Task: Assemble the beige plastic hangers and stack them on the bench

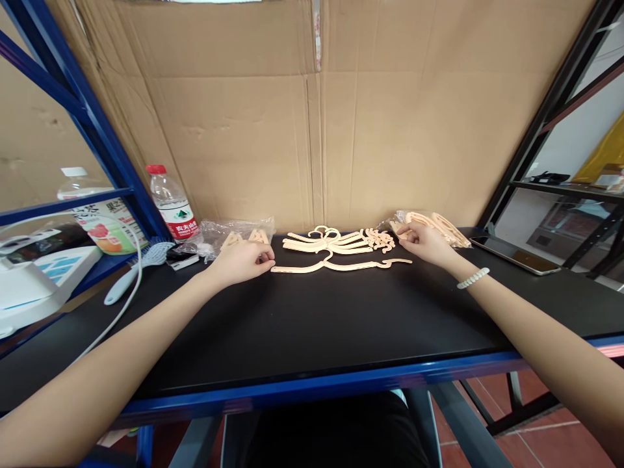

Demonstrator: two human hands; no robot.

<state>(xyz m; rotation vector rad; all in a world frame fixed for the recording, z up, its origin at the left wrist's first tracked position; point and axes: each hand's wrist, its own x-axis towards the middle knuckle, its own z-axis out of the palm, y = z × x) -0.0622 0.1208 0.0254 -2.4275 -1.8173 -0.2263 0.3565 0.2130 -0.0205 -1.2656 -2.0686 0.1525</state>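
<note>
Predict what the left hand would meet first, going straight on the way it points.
Probably the near end of the front hanger, just beside the left hand; whether they already touch is unclear.

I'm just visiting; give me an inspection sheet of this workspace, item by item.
Surface: black tabletop with a blue front edge.
Job's things: peach hanger pieces stacked near the back; one hanger in front; small curved pieces heaped beside the stack; more pieces in the right-hand clear bag.
Clutter: red-capped bottle, brush and clear bag at left; phone-like device at right.
Grippers: none; bare hands instead. Left hand by the front hanger's left end, contact unclear; right hand at the right-hand bag, grip unclear.
Cables: one white cable at left.
Surroundings: cardboard behind, blue frame left, dark shelf right.
</note>
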